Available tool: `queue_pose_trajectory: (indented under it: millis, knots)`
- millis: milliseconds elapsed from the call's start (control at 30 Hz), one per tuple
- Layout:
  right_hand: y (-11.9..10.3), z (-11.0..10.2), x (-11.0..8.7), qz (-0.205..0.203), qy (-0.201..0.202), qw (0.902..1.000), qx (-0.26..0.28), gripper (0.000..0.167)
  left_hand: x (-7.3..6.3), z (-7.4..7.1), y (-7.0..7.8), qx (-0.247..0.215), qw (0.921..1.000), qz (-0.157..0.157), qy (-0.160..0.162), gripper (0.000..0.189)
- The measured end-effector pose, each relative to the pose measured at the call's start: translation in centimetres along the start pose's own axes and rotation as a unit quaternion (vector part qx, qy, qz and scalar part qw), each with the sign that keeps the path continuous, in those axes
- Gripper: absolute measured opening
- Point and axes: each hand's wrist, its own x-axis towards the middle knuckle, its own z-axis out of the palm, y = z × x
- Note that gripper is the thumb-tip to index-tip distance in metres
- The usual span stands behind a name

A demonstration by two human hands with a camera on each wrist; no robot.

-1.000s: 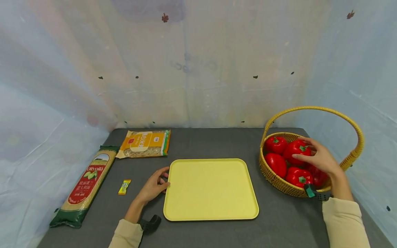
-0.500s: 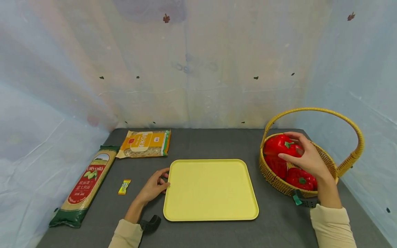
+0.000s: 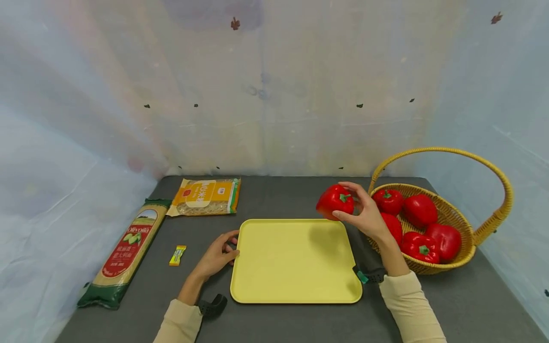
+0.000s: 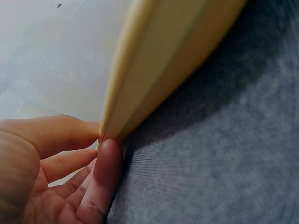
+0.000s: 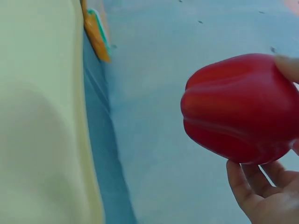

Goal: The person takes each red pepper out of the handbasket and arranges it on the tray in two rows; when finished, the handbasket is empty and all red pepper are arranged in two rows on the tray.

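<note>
My right hand (image 3: pixel 370 218) holds a red bell pepper (image 3: pixel 332 203) between thumb and fingers, above the far right corner of a yellow tray (image 3: pixel 283 267). In the right wrist view the pepper (image 5: pixel 238 109) lies on its side in the grip, its lobed end facing away from the palm. At the tray's left edge my left hand (image 3: pixel 216 255) pinches the rim, fingertips meeting on both sides of it in the left wrist view. On the right stands a wicker basket (image 3: pixel 470 245) with a tall handle, holding several more red bell peppers (image 3: pixel 420 210).
A bag of grain (image 3: pixel 205 196) lies at the back left of the grey table (image 3: pixel 274 195). Left of it, a long spaghetti packet (image 3: pixel 128 250) slants along the table's edge. A small yellow candy (image 3: pixel 177 256) lies between that packet and my left hand.
My right hand has lifted the bell pepper out of the basket and carried it left over the tray's far right corner. My left hand stays at the tray's edge.
</note>
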Motion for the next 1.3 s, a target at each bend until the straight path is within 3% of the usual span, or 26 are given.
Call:
queue_pose_trajectory:
  millis: [200,500,700,833,1033,1300]
  knots:
    - [0.1,3.8,0.9,0.013,-0.026,0.9996,-0.003,0.066,-0.6,0.1,0.5,-0.012,0.9999,-0.004,-0.005,0.053]
    - [4.6,9.2,2.4,0.059,-0.054,0.9968,-0.002,0.063,-0.3,0.4,0.3,-0.008,1.0000,-0.004,0.002,0.053]
    - [4.0,12.7,3.3,0.051,-0.082,0.9953,-0.007,0.062,0.0,0.2,0.6,-0.002,1.0000,0.007,0.002,0.053]
    - [5.4,14.9,3.9,0.030,-0.086,0.9957,-0.019,0.063,0.0,0.2,0.7,0.000,1.0000,0.000,0.005,0.053]
    - [5.6,17.1,4.2,0.009,-0.096,0.9951,-0.025,0.062,-0.1,0.1,0.8,-0.001,0.9999,-0.009,0.006,0.053]
    - [5.4,18.8,4.4,0.013,-0.099,0.9948,-0.022,0.067,-0.2,0.1,0.8,-0.002,0.9999,-0.008,0.013,0.052]
